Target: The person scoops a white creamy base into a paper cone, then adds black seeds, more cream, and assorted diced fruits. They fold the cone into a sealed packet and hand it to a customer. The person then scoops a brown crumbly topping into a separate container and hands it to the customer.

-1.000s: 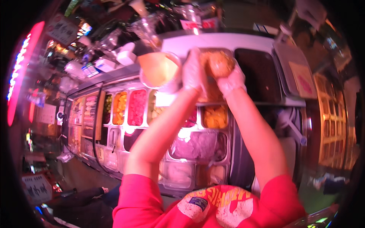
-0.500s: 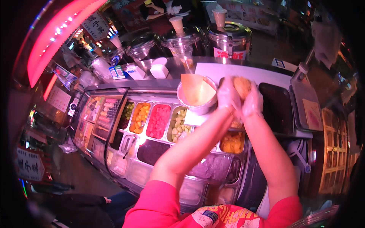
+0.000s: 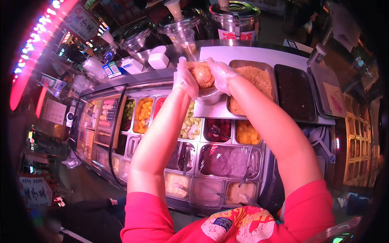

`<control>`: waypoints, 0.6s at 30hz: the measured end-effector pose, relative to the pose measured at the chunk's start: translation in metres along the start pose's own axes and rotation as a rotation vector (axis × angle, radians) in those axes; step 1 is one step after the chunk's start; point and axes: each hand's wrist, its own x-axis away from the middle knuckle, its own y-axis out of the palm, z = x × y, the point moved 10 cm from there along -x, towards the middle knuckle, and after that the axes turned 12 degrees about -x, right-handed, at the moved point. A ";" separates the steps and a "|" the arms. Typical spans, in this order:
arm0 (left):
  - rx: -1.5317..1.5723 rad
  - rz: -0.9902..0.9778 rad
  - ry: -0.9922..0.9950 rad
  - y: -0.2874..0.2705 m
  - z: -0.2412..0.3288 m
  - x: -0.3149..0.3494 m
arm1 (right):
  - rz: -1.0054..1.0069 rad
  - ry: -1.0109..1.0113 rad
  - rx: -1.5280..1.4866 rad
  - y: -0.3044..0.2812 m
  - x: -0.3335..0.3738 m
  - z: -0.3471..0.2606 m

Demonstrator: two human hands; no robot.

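Note:
Between my two hands, both in clear plastic gloves, is a round, crumb-coated ball (image 3: 203, 76). My left hand (image 3: 186, 81) cups its left side. My right hand (image 3: 221, 76) presses in from the right with its fingers around the far edge. The ball is directly over a round metal bowl (image 3: 209, 98), whose rim and paper lining are mostly hidden by my hands. Just right of the bowl lies a shallow tray of light brown crumbs (image 3: 256, 79). A neighbouring tray holds dark crumbs (image 3: 295, 93).
Below my forearms are metal pans of mango cubes (image 3: 142, 117), pale green fruit (image 3: 190, 125) and purple paste (image 3: 229, 161). A clear plastic cup (image 3: 188, 40) stands behind the bowl, near large lidded steel drums (image 3: 235, 20). White scoops (image 3: 322, 141) lie at the right.
Both hands have carried the ball left from the crumb tray to above the bowl. The crumb tray is now uncovered, and the head view has shifted.

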 end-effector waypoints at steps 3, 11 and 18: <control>-0.104 -0.239 -0.047 0.042 -0.001 -0.010 | -0.177 -0.166 -0.031 -0.020 -0.053 -0.013; -0.534 -0.240 -0.078 0.033 0.039 0.044 | -0.001 -0.332 0.794 -0.010 -0.029 -0.054; -1.309 -0.412 0.379 0.058 0.060 0.032 | -0.300 -0.663 1.115 -0.008 -0.020 -0.063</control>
